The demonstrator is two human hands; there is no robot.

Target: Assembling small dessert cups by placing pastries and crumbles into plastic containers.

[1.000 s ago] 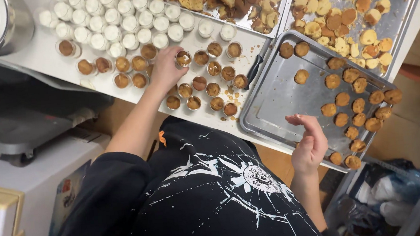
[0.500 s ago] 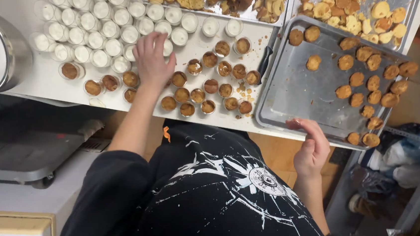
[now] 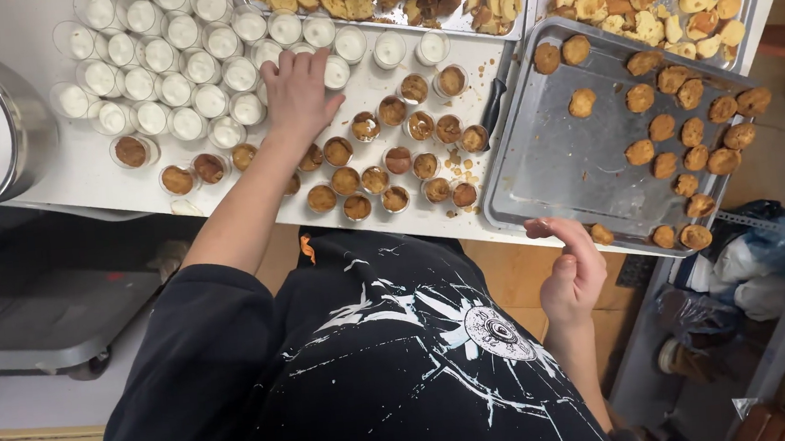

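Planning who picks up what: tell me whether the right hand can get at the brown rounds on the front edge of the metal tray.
Probably yes. The right hand hangs at the near rim of the metal tray, and the brown rounds lie just along that rim with nothing between.

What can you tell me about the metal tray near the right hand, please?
The metal tray is a shallow rectangular baking tray of silvery metal with a raised rim. It lies flat but turned at an angle on the white table, and its near corner reaches past the table edge. Small round brown cakes sit mostly along its right side; the left part is bare, with smears and crumbs. The right hand is at its near rim, fingers touching or almost touching it.
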